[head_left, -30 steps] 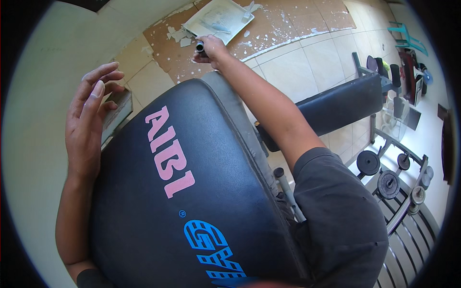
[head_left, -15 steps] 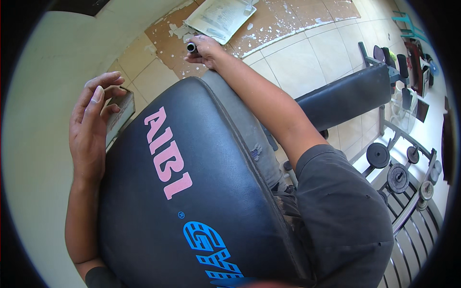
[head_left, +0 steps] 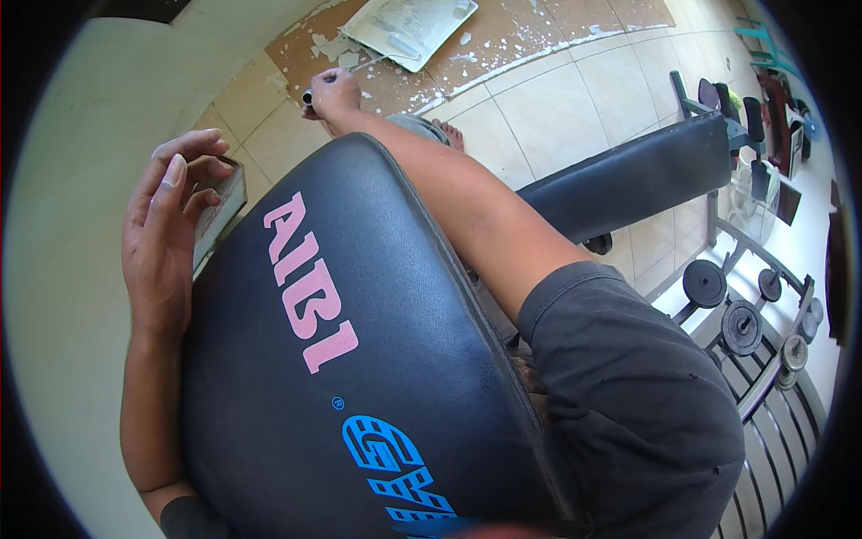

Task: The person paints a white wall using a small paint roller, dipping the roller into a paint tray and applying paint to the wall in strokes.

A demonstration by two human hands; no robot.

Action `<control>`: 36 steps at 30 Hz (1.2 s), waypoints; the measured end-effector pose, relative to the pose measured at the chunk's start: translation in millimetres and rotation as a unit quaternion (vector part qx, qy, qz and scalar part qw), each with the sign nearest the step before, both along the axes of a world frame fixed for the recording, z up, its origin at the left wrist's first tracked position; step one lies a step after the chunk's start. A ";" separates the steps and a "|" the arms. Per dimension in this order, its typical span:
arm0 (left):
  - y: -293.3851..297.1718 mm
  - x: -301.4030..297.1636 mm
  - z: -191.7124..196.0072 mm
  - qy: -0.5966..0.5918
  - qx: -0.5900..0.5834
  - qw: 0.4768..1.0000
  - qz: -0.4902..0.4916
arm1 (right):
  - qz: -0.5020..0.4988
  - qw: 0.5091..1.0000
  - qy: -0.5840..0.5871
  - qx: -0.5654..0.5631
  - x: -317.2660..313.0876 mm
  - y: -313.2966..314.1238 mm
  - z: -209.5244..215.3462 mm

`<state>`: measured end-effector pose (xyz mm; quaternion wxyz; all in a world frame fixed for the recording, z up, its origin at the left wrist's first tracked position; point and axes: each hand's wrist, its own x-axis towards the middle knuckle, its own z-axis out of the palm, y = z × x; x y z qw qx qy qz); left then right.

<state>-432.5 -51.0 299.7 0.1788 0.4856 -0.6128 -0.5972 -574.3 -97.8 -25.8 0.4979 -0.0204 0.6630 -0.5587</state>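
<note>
My right hand [head_left: 337, 92] is closed around the dark handle of a small paint roller [head_left: 406, 46], beyond the far end of the black padded board [head_left: 242, 359]. From the fist a thin metal rod runs to the whitish roller head, which lies in the near right part of a white paint tray [head_left: 368, 34]. White paint coats the tray's inside. My left hand [head_left: 169, 229] is raised beside the board's left edge, close to the pale wall. Its fingers are loosely bent and apart, with nothing visibly held. Behind them stands a pale, flat-sided object [head_left: 220, 211], partly hidden.
Paint-spattered brown cardboard [head_left: 512, 49] lies under the tray on the tiled floor [head_left: 575, 108]. The pale wall [head_left: 72, 296] runs along the left. At right are a black weight bench [head_left: 637, 175] and a rack with weight plates [head_left: 742, 328]. A bare foot [head_left: 451, 135] shows beyond my right arm.
My right hand has moved left toward the wall with the handle, and the roller's rod and head now show over the tray. The left hand has barely moved.
</note>
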 end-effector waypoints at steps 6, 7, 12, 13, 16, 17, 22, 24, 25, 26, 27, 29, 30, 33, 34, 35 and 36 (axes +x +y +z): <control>-2.8 2.9 1.1 -0.005 0.017 1.000 -0.022 | -0.006 1.000 -0.027 -0.006 -18.8 2.5 7.5; -3.0 3.1 1.2 -0.006 0.016 1.000 -0.022 | -0.013 0.999 -0.039 -0.006 -20.1 3.1 8.6; -3.3 3.1 0.2 -0.011 0.008 1.000 -0.017 | -0.014 0.999 -0.042 -0.032 -24.6 4.5 7.9; -3.1 3.1 0.0 -0.001 0.016 1.000 -0.020 | -0.023 0.998 -0.040 -0.036 -25.4 4.8 7.5; -2.9 3.6 -0.2 -0.010 0.008 1.000 -0.020 | -0.028 0.998 -0.019 -0.045 -27.6 5.0 7.6; -3.1 3.6 -0.6 -0.010 0.006 1.000 -0.022 | -0.029 0.999 -0.004 -0.043 -28.9 5.1 7.9; -2.3 3.9 -1.8 -0.009 0.001 1.000 -0.019 | -0.014 0.995 0.071 -0.062 -35.9 4.8 6.2; -2.7 4.4 -1.3 -0.010 -0.001 1.000 -0.020 | -0.012 0.993 0.094 -0.065 -39.3 1.3 2.7; -2.5 4.7 -1.1 -0.007 0.004 1.000 -0.020 | -0.010 0.993 0.100 -0.066 -42.1 -0.6 0.0; -2.7 4.9 -1.1 -0.005 0.005 1.000 -0.024 | -0.010 0.993 0.102 -0.052 -45.3 -3.5 -3.0; -2.8 5.1 -1.1 -0.003 0.006 1.000 -0.027 | -0.007 0.992 0.107 -0.068 -47.4 -6.1 -6.2; -3.3 5.3 -1.4 0.001 0.007 1.000 -0.028 | -0.006 0.994 0.103 -0.037 -50.1 -9.9 -12.7; -3.2 5.3 -2.0 0.006 0.008 0.999 -0.030 | -0.004 0.993 0.109 -0.046 -50.6 -11.1 -15.8; -2.8 5.6 -2.4 0.000 0.009 1.000 -0.028 | 0.016 0.998 0.060 -0.017 -49.0 -12.5 -22.8; -2.4 5.6 -2.5 -0.002 0.010 1.000 -0.028 | 0.047 0.999 0.024 0.002 -46.8 -12.4 -24.3; -2.1 5.4 -2.9 0.006 0.007 1.000 -0.022 | 0.077 0.997 -0.014 0.027 -45.8 -12.2 -25.7; -1.8 5.1 -3.4 0.016 -0.003 1.000 -0.021 | 0.078 0.997 -0.012 0.021 -44.9 -12.0 -26.8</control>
